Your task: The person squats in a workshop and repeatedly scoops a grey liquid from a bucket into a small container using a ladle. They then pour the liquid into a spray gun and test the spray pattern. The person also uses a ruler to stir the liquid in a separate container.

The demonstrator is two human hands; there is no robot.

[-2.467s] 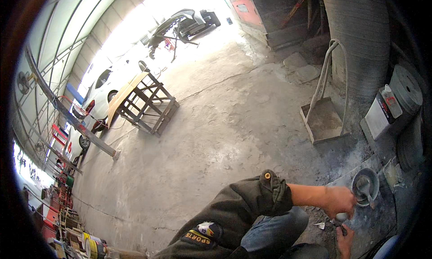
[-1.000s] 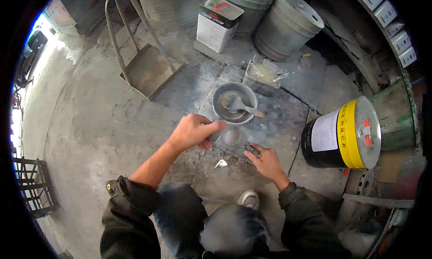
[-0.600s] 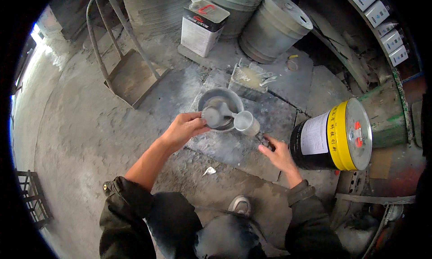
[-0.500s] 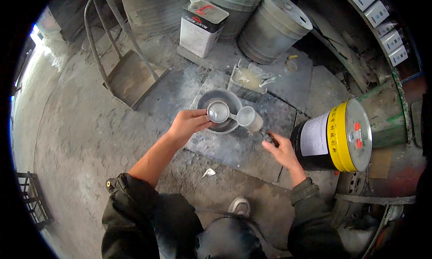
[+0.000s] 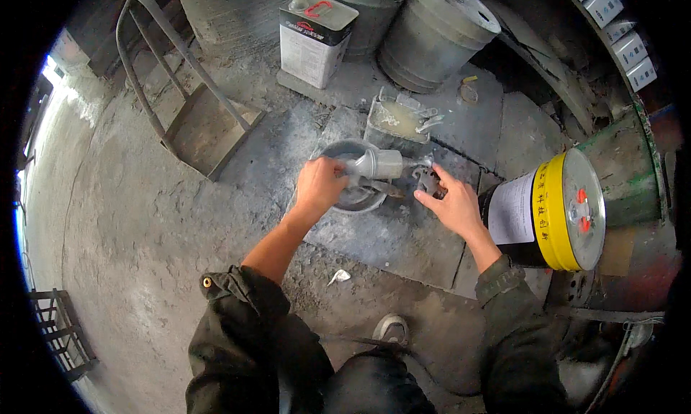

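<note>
A pale metal cup [image 5: 385, 164] lies tilted on its side above a grey basin [image 5: 363, 210]. It joins a dark, grimy body that looks like a spray gun [image 5: 426, 180], partly covered by my fingers. My right hand [image 5: 457, 201] grips that body with thumb and forefinger around it. My left hand [image 5: 319, 189] is closed at the cup's left end, over the basin's left side; its fingertips are partly hidden. A grey stick-like piece [image 5: 385, 189] crosses the basin's rim below the cup.
Behind the basin stands an open container of cloudy liquid [image 5: 398, 122] with tools in it. A rectangular can [image 5: 313, 50], grey drums [image 5: 435, 36] and a hand cart [image 5: 205, 137] are farther back. A yellow-and-black drum [image 5: 547, 209] lies on its side at right.
The cup has tipped from facing up to lying sideways, its end toward my left hand. My right hand has risen with the spray gun. The round piece at my left fingers is now mostly hidden.
</note>
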